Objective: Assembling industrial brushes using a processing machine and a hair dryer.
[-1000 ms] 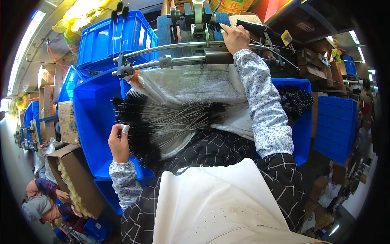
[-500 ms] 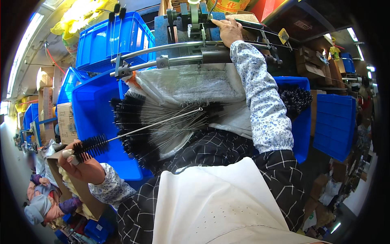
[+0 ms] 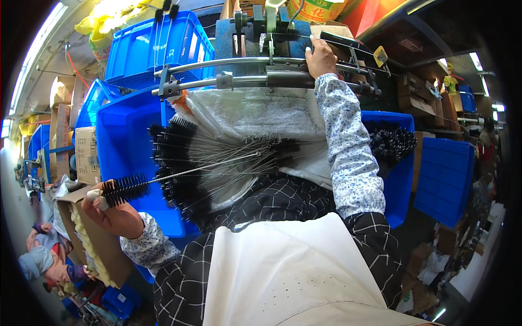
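My left hand (image 3: 111, 213) is out to the left and grips the bristle head of a black wire-stemmed brush (image 3: 163, 178). Its thin metal stem points right toward the pile. A fan of several black brushes (image 3: 179, 163) lies on my lap on white sheeting (image 3: 255, 117), bristle heads to the left. My right hand (image 3: 319, 56) reaches up and rests on the grey metal machine (image 3: 261, 49), fingers closed around a bar at its right side.
Blue plastic crates (image 3: 119, 141) stand at the left and behind the machine. Another blue crate (image 3: 399, 174) holding black brushes is to the right. Cardboard boxes (image 3: 89, 244) sit at the lower left, where another person (image 3: 43, 261) crouches. Stacked blue crates (image 3: 446, 179) are far right.
My left hand pulled one brush out of the pile and moved it left and down. My right hand stayed on the machine, shifting slightly upward.
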### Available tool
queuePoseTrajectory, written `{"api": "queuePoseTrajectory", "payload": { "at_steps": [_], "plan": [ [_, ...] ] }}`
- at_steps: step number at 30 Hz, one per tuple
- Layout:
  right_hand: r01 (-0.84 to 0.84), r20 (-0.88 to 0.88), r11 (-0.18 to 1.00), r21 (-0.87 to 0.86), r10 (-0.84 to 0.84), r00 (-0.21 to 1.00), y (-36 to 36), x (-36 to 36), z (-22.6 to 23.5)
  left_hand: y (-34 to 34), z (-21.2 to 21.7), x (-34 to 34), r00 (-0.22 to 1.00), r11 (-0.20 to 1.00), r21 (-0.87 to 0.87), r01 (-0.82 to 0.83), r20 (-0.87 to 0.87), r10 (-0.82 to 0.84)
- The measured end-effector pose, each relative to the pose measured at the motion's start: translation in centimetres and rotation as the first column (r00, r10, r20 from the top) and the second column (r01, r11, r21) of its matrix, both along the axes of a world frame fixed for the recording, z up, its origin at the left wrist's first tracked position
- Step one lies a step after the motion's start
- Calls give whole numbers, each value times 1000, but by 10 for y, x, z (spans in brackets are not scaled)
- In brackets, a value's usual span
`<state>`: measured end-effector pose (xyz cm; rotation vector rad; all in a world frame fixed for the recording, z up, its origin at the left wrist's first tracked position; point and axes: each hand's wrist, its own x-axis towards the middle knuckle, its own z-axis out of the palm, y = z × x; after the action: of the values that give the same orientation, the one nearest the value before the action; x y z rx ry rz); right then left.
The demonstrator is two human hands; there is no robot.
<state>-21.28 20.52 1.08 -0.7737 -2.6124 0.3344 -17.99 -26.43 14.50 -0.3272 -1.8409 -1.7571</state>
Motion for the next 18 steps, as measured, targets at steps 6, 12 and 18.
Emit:
{"api": "queuePoseTrajectory", "payload": {
  "at_steps": [6,12,18],
  "plan": [
    [-14,-22,1000,-4,14,1000,-20,-10,2,-17,4,2,998,999,16,-49,-36,49],
    [-14,-23,1000,14,15,1000,-46,-23,7,-10,4,1,998,999,3,-54,-35,54],
    [-9,3,997,73,9,1000,-70,-38,4,19,-4,2,981,982,-9,190,44,-189]
  ]
}}
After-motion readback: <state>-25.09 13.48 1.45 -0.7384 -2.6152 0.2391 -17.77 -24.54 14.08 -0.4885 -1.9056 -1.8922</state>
